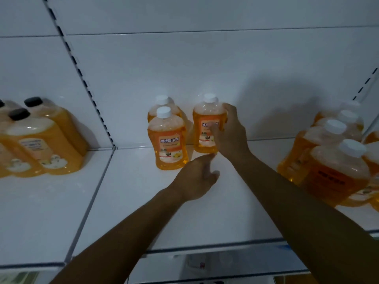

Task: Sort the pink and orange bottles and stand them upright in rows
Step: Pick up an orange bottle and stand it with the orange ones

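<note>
Orange bottle (206, 128), upright with its long axis vertical, stands at twelve o'clock on the shelf (143, 212), gripped by the right hand (229, 132). Left hand (194, 179), fingers loose and holding nothing, lies at six o'clock of it, near its base.

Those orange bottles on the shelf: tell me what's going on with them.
A person is shelving orange bottles. The right hand grips a white-capped orange bottle standing upright at the back of the white shelf, beside two more upright ones, the front bottle and one behind it. The left hand reaches toward the held bottle's base, holding nothing. More orange bottles crowd the right side; black-capped ones stand on the left.
</note>
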Demonstrator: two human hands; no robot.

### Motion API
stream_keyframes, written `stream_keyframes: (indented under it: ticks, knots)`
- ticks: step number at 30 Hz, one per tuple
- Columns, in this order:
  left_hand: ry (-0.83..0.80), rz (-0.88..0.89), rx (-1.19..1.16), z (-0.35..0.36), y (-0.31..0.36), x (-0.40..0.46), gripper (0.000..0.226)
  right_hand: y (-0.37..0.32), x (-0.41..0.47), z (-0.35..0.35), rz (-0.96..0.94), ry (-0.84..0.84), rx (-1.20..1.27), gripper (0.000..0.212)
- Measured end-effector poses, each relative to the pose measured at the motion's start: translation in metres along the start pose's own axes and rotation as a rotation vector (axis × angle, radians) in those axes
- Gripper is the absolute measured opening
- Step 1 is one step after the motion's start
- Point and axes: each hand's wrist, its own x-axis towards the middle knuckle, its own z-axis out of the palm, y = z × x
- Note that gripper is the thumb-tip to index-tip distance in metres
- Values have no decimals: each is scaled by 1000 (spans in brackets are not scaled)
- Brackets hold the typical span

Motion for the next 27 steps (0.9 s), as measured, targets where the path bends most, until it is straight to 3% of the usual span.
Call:
stream_keyframes:
  ticks: [10,17,27]
  knots:
    - [41,31,90,-8,-22,-18,54,-15,0,20,-45,-38,-26,55]
    - [24,89,49,1,-15,-9,58,-17,-15,-3,-57,-96,-127,67]
    - [-129,261,-150,33,59,8,33,-28,-83,-82,-132,116,-273,53]
